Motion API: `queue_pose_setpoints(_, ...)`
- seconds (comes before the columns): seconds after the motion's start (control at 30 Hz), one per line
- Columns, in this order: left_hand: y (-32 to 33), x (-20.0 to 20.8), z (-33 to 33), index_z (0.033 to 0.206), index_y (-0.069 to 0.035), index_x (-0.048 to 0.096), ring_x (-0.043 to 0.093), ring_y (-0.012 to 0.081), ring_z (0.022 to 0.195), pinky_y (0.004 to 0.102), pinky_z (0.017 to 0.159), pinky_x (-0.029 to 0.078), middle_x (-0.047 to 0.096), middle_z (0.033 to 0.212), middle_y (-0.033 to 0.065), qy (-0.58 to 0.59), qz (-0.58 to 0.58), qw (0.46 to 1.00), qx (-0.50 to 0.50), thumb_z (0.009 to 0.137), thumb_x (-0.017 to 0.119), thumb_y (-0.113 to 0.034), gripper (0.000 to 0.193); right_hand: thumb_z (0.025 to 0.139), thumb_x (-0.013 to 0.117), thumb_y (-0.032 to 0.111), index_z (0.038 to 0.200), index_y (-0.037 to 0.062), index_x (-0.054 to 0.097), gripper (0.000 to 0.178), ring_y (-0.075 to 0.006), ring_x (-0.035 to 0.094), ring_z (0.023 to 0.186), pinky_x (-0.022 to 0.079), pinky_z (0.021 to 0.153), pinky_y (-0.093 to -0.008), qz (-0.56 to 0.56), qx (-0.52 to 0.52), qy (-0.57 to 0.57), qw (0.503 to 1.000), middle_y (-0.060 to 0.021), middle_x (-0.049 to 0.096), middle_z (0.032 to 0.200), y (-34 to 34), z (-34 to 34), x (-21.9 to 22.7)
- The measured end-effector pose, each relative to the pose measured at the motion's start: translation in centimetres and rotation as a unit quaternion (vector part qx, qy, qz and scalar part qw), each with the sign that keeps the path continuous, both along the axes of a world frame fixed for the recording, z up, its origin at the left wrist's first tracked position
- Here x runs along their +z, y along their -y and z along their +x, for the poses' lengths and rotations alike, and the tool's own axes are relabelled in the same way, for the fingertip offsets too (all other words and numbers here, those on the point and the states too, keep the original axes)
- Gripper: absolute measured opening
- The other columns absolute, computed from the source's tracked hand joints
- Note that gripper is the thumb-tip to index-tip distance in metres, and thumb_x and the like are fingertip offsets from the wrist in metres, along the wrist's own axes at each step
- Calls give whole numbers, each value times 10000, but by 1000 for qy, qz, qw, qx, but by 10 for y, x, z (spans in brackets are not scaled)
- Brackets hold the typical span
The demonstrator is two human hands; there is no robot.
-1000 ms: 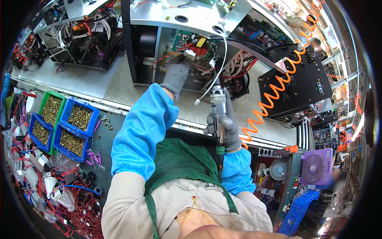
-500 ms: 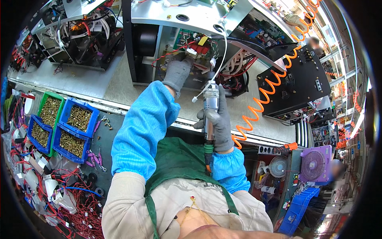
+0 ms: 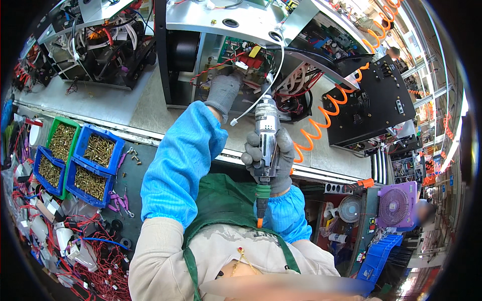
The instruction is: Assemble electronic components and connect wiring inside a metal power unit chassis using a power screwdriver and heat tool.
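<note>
In my right hand (image 3: 284, 158), gloved in grey, is a silver pneumatic screwdriver (image 3: 266, 123) with a green fitting at its rear. Fingers wrap round its body, and its front end points into the open metal chassis (image 3: 211, 20). My left hand (image 3: 224, 93), also gloved, reaches inside the chassis beside a green circuit board (image 3: 232, 46) with red parts. Its fingers look curled, but the tips and anything in them are hidden. A loose white cable with a small plug (image 3: 234, 122) hangs across the front of the tool.
Blue and green bins (image 3: 98, 149) of brass-coloured screws stand at left, above tangled red wires (image 3: 108, 266). An orange coiled hose (image 3: 321, 123) crosses the right side, near a black panelled unit (image 3: 371, 105). A purple fan (image 3: 396, 205) stands at lower right. Another open chassis (image 3: 105, 55) is at upper left.
My right hand has shifted slightly down the screwdriver, and its fingers now wrap the body. The tool's rear swung a little left. The white plug moved left. My left hand stays nearly still.
</note>
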State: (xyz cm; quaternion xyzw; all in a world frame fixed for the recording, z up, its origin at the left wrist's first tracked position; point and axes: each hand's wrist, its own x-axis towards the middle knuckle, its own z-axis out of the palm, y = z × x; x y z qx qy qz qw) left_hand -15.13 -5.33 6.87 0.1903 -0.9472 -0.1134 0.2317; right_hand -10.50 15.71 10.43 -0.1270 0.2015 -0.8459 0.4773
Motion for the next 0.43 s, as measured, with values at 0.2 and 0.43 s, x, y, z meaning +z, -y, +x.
queue_pose_setpoints(0.2,12,-25,-6,986,-73,637,643,277,788,378,669,527,657,911,134,-109,-57,992,-6,855,543,-110,165,881,589,463,1301,59,361,625,-173,558,596,565,619,-392,68,-19,-44,997,-99,543,838,4,2,0)
queue_pose_setpoints(0.43,27,-93,-7,1259,-100,526,622,126,786,254,632,555,607,1067,83,-184,193,945,-192,886,580,-65,378,781,676,509,1494,271,107,943,-220,635,666,586,630,-407,144,41,-233,961,-120,574,973,-39,3,-15)
